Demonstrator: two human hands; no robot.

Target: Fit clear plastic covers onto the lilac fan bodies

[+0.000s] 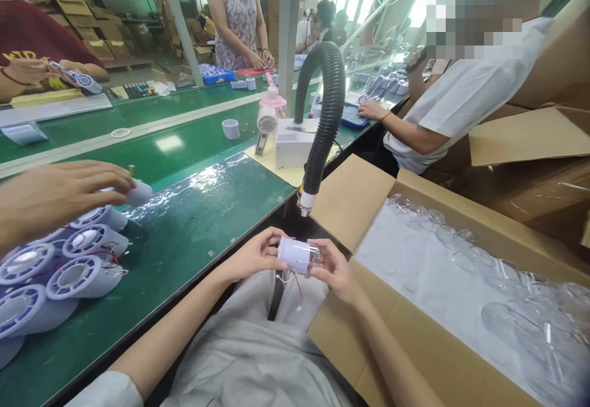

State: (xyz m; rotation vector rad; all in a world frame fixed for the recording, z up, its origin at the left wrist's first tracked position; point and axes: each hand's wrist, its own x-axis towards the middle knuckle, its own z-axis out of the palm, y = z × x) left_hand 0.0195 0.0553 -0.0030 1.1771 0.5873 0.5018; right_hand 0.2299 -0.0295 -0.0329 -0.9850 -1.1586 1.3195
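Observation:
My left hand (254, 254) and my right hand (335, 267) are both closed on a small white cylinder part (295, 253) held over my lap, below the bench edge. A clear plastic cap (313, 258) sits on its right end under my right fingers. Thin red and white wires (295, 281) hang from the part. A black corrugated hose (325, 118) bends down and ends in a nozzle (305, 203) just above my hands.
Several white round housings (69, 272) with red wires lie on the green bench (193, 222) at left, where another person's hand (55, 195) holds one. An open cardboard box (350, 201) of clear plastic domes (507, 284) stands at right. Other workers sit around.

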